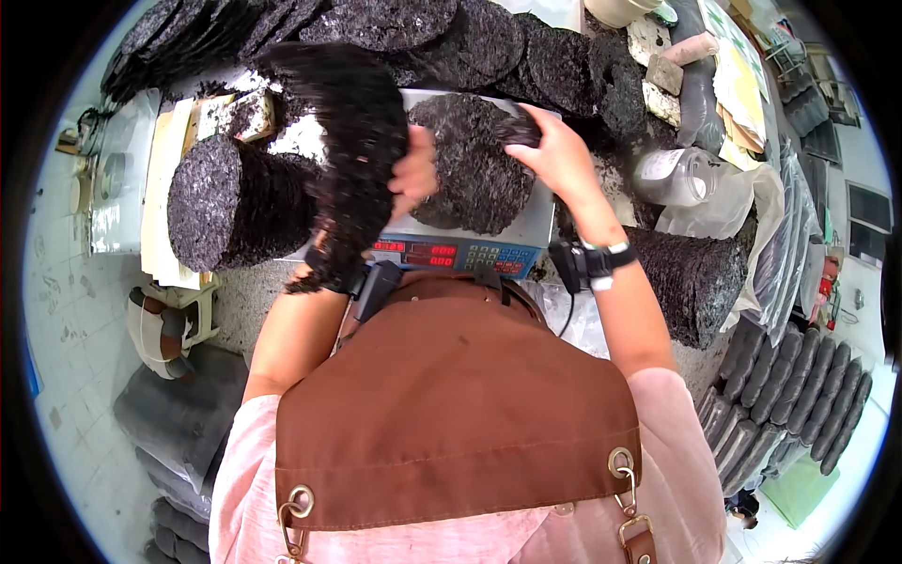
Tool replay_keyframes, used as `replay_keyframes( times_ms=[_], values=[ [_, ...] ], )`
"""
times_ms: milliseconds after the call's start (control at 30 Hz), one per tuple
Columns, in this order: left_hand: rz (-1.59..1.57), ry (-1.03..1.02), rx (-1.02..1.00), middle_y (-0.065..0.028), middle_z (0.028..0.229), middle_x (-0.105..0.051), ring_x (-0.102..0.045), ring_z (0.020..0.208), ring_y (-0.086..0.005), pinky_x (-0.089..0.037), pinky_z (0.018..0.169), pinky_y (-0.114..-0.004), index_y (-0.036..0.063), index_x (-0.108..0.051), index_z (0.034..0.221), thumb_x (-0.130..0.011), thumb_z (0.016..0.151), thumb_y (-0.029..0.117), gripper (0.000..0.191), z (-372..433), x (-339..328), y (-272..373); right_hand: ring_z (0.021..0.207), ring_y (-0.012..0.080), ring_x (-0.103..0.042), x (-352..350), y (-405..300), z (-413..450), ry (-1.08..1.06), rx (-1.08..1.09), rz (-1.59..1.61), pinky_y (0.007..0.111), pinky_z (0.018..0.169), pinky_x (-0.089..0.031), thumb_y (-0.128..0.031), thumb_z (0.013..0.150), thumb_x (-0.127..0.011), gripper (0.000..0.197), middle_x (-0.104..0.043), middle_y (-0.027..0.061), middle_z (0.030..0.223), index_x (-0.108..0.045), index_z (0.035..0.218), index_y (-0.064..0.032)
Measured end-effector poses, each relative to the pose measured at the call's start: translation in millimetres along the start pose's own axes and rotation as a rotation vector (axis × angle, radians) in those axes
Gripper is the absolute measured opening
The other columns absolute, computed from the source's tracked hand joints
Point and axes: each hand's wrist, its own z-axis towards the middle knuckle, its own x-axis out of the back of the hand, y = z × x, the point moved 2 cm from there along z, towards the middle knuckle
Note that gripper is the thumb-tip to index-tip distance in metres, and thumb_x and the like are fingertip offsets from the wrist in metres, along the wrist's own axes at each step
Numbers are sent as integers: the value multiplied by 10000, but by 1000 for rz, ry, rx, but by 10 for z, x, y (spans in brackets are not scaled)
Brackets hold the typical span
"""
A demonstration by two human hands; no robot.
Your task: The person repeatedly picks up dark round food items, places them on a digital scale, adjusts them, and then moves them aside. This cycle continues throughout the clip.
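Observation:
A round dark dried seaweed sheet (472,169) lies flat on the tray of a digital scale (451,243) with red lit displays. My left hand (412,173) grips a curved, upright sheaf of dark seaweed sheets (359,141), blurred by motion, at the scale's left edge; the sheaf hides part of the hand and wrist. Above the right edge of the round sheet, my right hand (553,144) holds a small dark seaweed piece (520,130) between thumb and fingers. Left of the sheaf, a thick stack of round sheets (232,204) rests on its side.
Overlapping rows of round sheets (486,42) line the back. A clear plastic jar (673,176) lies on its side at right, near another thick stack (694,282). Small blocks (662,74) sit at back right. Bagged dark rolls (796,395) are piled lower right; a stool (201,310) stands lower left.

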Motion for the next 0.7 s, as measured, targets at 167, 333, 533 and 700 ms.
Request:
replay_keyframes(
  times_ms=[167,333,533,700],
  values=[
    [417,479,266,5,735,-462,-379,530,-46,-299,465,-193,-46,-404,1308,-537,919,293,533,49,285,-424,861,349,-605,-347,83,224,-63,158,-224,439,720,-490,-200,733,-709,398,-578,127,1003,-547,1078,-85],
    [8,373,193,-46,784,-539,-371,489,-60,-303,447,-203,-15,-454,1270,-497,927,180,397,61,699,-489,870,356,-599,-386,36,285,-56,151,-248,441,712,-491,-198,722,-717,375,-560,124,1007,-542,1036,-94],
    [143,302,155,-265,1271,-490,-382,491,-63,-335,441,-210,-20,-410,1290,-457,948,177,397,59,729,-496,857,328,-608,-453,122,266,3,82,-198,432,699,-496,-177,726,-697,320,-591,147,962,-568,999,-67],
    [153,257,207,-254,1322,-447,-364,531,-48,-366,495,-201,2,-379,1333,-578,893,304,569,85,753,-475,541,135,-576,-640,605,383,413,-502,990,273,451,-438,-144,787,-662,170,-608,48,685,-599,898,-32]
  ],
)
